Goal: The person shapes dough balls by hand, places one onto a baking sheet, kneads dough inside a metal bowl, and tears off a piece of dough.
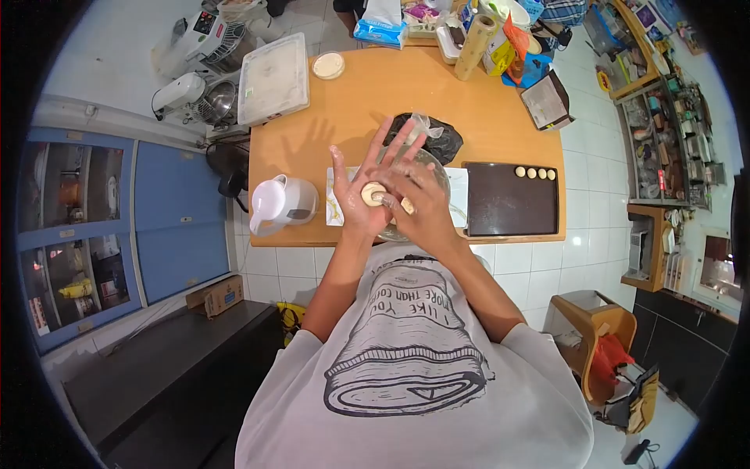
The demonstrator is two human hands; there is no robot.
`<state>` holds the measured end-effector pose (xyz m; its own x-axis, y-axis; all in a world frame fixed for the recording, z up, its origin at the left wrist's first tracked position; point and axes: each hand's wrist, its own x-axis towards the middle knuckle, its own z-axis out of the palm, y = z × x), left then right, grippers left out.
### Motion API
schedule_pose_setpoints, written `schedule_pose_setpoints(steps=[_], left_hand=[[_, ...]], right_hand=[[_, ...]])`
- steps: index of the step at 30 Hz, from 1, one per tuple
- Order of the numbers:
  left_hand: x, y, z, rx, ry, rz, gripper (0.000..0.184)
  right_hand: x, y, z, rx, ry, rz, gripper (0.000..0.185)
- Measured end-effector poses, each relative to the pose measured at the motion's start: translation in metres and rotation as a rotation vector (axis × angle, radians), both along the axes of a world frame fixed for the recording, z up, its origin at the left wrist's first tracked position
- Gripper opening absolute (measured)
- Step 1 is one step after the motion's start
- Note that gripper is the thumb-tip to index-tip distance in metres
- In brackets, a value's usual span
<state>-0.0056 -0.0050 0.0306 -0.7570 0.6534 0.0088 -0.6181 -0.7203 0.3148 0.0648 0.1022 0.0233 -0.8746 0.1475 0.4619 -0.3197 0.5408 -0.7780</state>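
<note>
My left hand (361,205) is palm up with its fingers spread, and a small flat round of pale dough (371,192) rests on the palm. My right hand (428,207) reaches across it, its thumb pressing on the dough. A second small pale piece (407,205), seemingly dough too, is tucked in the curled right fingers. Both hands are above a clear bowl (444,184), mostly hidden by them. Under the bowl lies a white marble-patterned board (458,187). To the right is a dark baking tray (508,205) with several small dough balls (531,173) along its far edge.
A white electric kettle (291,202) stands left of the board. Behind the hands lies a black plastic bag (444,142). Further back are a large plastic box (273,82), a round tub (328,66), a roll of wrap (474,51) and an open box (548,103).
</note>
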Motion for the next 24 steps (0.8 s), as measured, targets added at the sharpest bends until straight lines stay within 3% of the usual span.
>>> schedule_pose_setpoints(steps=[1, 4, 6, 10, 16, 24], left_hand=[[-0.001, 0.000, 0.000, -0.008, -0.012, 0.031, 0.105], [-0.001, 0.000, -0.002, -0.007, -0.067, 0.104, 0.103], [-0.002, -0.001, -0.005, 0.031, -0.125, 0.132, 0.100], [-0.002, -0.001, -0.008, -0.050, -0.057, 0.150, 0.098], [-0.011, -0.011, -0.021, -0.162, 0.144, 0.131, 0.096], [-0.011, -0.013, -0.022, -0.243, 0.137, 0.312, 0.094]], right_hand=[[0.002, 0.000, -0.001, 0.087, 0.086, 0.030, 0.038], [0.006, -0.003, -0.004, 0.050, 0.043, 0.080, 0.037], [0.011, -0.004, 0.005, 0.171, 0.030, 0.043, 0.039], [0.024, -0.010, 0.000, 0.189, -0.057, 0.023, 0.038], [0.023, -0.001, 0.003, 0.156, -0.199, 0.196, 0.049], [0.031, -0.020, 0.013, 0.433, -0.204, 0.101, 0.056]])
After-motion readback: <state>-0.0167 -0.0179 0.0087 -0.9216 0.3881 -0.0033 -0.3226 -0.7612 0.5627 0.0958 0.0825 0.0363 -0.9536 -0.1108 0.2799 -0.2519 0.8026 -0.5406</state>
